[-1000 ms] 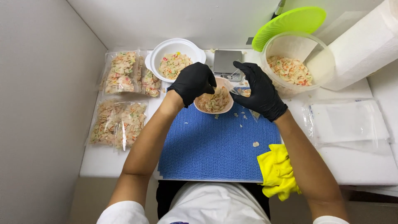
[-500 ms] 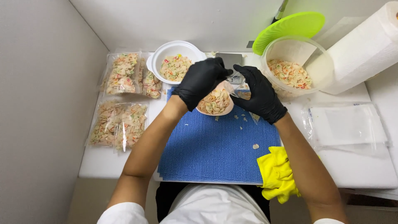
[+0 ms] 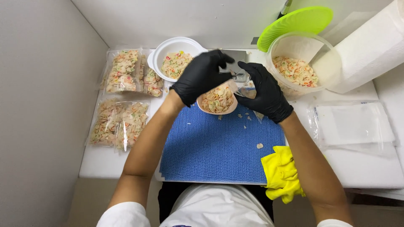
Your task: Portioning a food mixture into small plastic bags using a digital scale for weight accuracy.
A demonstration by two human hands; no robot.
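My left hand [image 3: 201, 77], in a black glove, grips from above the rim of a small pinkish bowl [image 3: 217, 102] full of colourful flakes, held just over the far edge of a blue mat [image 3: 219, 147]. My right hand [image 3: 264, 91], also gloved, is curled beside the bowl and pinches a small clear bag [image 3: 246, 91] with a few flakes in it. A grey scale [image 3: 236, 63] lies just behind both hands, partly hidden by them.
A white bowl of flakes [image 3: 174, 63] and filled bags [image 3: 122, 71] [image 3: 120, 122] lie at the left. A clear tub [image 3: 301, 63] with a green lid [image 3: 294, 23], a paper roll [image 3: 370, 50], empty bags [image 3: 353, 124] and a yellow cloth [image 3: 282, 172] are at the right.
Both hands stay over the small bowl. My left hand's fingers have reached further right across the bowl's rim, and my right hand has drawn slightly away from it.
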